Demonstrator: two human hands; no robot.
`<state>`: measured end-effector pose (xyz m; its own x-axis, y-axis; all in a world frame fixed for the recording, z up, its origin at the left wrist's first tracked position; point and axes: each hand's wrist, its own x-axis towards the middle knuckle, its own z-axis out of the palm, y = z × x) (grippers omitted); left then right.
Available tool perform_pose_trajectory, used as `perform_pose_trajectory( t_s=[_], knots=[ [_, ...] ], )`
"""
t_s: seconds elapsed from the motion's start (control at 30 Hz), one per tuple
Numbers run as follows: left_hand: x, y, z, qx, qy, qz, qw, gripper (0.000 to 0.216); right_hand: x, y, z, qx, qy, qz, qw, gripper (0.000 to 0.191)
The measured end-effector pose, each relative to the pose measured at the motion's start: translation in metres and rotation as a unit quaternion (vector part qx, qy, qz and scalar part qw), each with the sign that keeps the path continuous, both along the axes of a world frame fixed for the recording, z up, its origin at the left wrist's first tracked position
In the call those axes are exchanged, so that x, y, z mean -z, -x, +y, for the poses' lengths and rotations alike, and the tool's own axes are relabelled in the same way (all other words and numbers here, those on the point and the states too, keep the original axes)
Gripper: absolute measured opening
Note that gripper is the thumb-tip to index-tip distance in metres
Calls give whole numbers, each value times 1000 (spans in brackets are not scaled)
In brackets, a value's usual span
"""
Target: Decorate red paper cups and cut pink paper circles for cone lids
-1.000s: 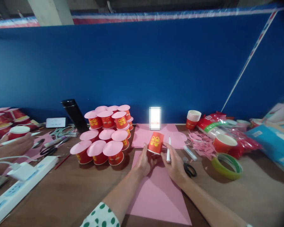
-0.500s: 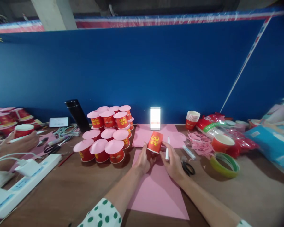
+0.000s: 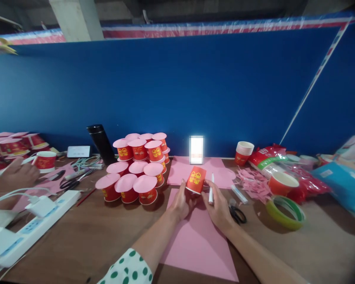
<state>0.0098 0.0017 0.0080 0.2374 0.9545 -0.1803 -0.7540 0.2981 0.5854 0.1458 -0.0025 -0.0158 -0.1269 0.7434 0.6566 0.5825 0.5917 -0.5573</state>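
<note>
My left hand (image 3: 180, 203) grips an upside-down red paper cup (image 3: 197, 179) with gold characters, tilted a little to the right over a pink paper sheet (image 3: 198, 240). My right hand (image 3: 217, 203) holds a white marker (image 3: 211, 188) upright between its fingers, and its thumb touches the cup's right side. Both hands rest over the near sheet's top edge.
A stack of red cups with pink paper lids (image 3: 137, 173) stands to the left, a black flask (image 3: 100, 144) behind it. Scissors (image 3: 238, 214), a green tape roll (image 3: 285, 213), pink scraps (image 3: 251, 179), nested cups (image 3: 243, 153) lie right. Another person's hand (image 3: 13, 175) and a power strip (image 3: 32, 221) are far left.
The cup has tipped slightly more to the right in my hands. The view has shifted a little. The other person's hand at the far left has set its cup down beside it.
</note>
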Motion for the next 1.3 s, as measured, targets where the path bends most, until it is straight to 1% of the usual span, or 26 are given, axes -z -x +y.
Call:
perform_pose_trajectory(
  t_s=[0.13,0.3,0.43,0.8,0.97,1.17,1.3],
  knots=[
    [2,0,1,4,-12,-2,1000,59,-1,0,0,-1,-4,-1,1000,39],
    [1,0,1,0,3,3,1000,58,-3,0,-1,-14,12,5,1000,38],
    [-1,0,0,14,4,-5,1000,59,-4,0,-1,-14,25,6,1000,38],
    [1,-1,1,19,-18,-15,1000,60,-1,-2,0,-2,-1,-3,1000,42],
    [-1,0,1,25,-4,-10,1000,61,-1,-2,0,-3,4,-4,1000,43],
    [-3,-1,-1,18,-14,-8,1000,62,-3,-3,0,-7,4,1,1000,43],
    [-2,-1,0,23,-18,-9,1000,61,-3,-2,-1,-6,14,1,1000,43]
  ],
)
